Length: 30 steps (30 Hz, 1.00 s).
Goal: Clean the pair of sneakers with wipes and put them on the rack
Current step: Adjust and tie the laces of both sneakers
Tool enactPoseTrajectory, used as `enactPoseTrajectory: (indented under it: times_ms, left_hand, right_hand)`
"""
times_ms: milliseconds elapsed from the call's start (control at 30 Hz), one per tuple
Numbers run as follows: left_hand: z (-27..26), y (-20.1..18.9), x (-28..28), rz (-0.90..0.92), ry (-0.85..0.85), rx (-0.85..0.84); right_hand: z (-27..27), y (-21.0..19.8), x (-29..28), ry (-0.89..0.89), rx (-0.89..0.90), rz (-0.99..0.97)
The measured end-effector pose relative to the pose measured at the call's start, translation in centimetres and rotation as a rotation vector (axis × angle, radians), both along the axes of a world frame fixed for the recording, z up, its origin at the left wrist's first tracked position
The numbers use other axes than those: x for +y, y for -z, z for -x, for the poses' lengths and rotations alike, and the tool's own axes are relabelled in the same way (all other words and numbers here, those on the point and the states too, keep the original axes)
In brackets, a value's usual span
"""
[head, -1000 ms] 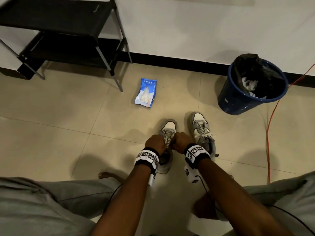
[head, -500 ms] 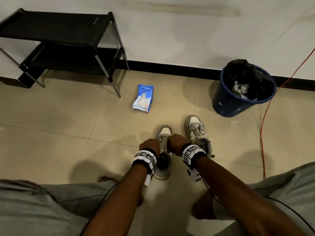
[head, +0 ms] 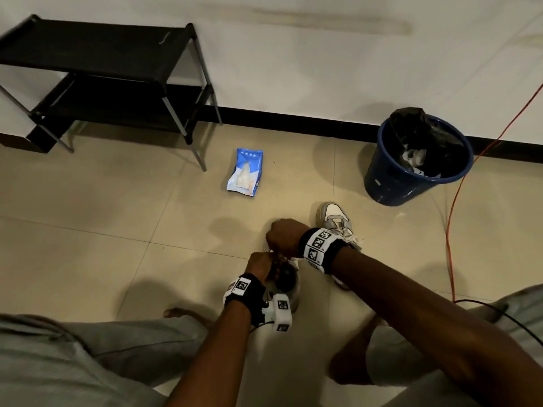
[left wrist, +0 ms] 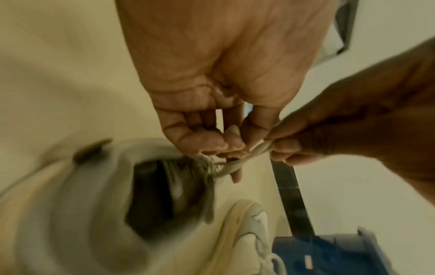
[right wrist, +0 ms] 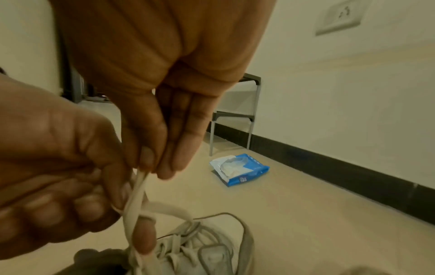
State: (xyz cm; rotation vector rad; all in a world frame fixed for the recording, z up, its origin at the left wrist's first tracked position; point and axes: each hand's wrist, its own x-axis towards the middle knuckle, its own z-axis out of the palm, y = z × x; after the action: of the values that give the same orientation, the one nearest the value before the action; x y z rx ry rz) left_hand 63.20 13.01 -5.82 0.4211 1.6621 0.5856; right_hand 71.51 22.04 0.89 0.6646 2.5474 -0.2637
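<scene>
Grey-white, the near sneaker [head: 289,284] lies on the floor [head: 117,218] under both hands, its long axis running away from the person, toe toward the wall. The second sneaker [head: 333,217] sits just beside it on the right, pointing the same way. The left hand [head: 260,265] is at the collar end; the right hand [head: 283,236] is further toward the toe. Beyond them lie a blue wipes pack [head: 245,173], the black rack [head: 102,71] and a blue bin [head: 411,160].

From the left wrist (blurred), the left hand's fingers [left wrist: 226,143] curl onto the lace [left wrist: 235,163] above the shoe's dark opening, and the right hand [left wrist: 341,130] pinches the same lace.

From the right wrist, the right hand's fingers [right wrist: 150,156] pinch the lace [right wrist: 134,201], which runs down to the sneaker [right wrist: 200,247] below, while the left hand [right wrist: 58,167] grips it lower.
</scene>
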Motion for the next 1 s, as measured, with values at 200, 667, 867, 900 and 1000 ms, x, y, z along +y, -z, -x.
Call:
enactPoseTrajectory:
  times_ms: [200,667,867,900,1000]
  left_hand:
    - [1.3,0.3,0.2,-0.130,0.140,0.092]
    - [-0.7,0.6,0.1,-0.187,0.246,0.673]
    - [-1.5,2.2,-1.0,-0.266,0.297,0.791]
    - [-1.6,2.2,-1.1,-0.278,0.328,0.819]
    - [-1.6,1.9,-1.2,-0.332,0.404,0.913]
  right_hand:
    - [-2.8,6.3,1.1,0.500,0.600,0.349]
    - [-3.9,10.9,-1.6,0.897,0.749,0.473]
    - [-4.1,11.8,-2.0,1.076,0.808,0.531]
    - [-4.0,11.8,-2.0,1.115,0.809,0.527]
    - [-3.4,11.7,-2.0,1.219,0.761,0.525]
